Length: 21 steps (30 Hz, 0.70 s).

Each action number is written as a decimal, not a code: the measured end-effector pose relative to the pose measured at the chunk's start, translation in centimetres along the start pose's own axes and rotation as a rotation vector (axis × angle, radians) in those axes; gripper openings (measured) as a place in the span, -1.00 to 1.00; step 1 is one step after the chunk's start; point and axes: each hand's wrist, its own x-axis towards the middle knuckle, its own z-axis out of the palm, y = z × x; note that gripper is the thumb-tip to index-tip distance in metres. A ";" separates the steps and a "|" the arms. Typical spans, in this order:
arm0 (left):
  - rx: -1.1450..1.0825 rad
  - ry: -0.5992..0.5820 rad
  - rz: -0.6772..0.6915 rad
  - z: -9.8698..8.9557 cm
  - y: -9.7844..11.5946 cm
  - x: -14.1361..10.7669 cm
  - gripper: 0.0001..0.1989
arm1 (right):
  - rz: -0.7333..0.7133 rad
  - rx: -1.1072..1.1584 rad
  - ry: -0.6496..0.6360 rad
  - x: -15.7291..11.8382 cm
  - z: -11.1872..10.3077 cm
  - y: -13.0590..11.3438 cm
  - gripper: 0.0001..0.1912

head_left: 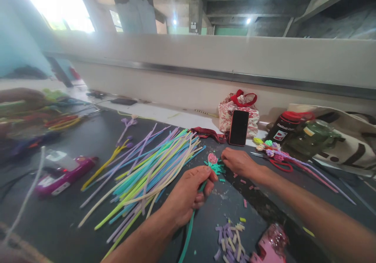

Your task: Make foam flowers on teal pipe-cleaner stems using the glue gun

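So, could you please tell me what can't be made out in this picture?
Head view: whether the right hand holds anything; its back hides the fingertips.
Head view: the green stem's stretch inside the left hand, covered by its fingers.
Head view: the pink thing's full shape, cut by the bottom edge.
Head view: far-left strands, blurred.

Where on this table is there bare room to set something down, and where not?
Bare: the table between glue gun, stem bundle and left forearm; a narrower strip between teal stem and cut pieces. Crowded: around the pink flower and bottle.
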 end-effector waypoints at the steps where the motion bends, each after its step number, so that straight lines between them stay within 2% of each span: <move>1: -0.013 -0.002 -0.015 0.0 0.0 0.0 -0.79 | 0.009 0.029 0.015 -0.3 -0.4 0.0 -0.90; 6: -0.106 -0.094 -0.093 -0.2 -0.1 0.1 -0.80 | -0.004 0.239 0.023 -3.8 -2.9 -1.1 -0.87; 11: -0.182 -0.148 -0.148 0.2 -0.4 0.2 -0.83 | -0.040 0.440 0.094 -7.3 -4.2 -3.7 -0.87; 14: -0.162 -0.179 -0.109 0.7 -0.7 0.1 -0.86 | -0.018 0.511 0.135 -8.1 -4.1 -5.4 -0.88; 16: -0.139 -0.185 -0.088 0.9 -0.8 0.1 -0.81 | 0.027 0.552 0.126 -8.1 -3.8 -6.2 -0.88; 21: -0.092 -0.112 -0.077 1.0 -0.9 -0.1 -0.75 | 0.070 0.655 0.064 -8.0 -3.4 -7.1 -0.88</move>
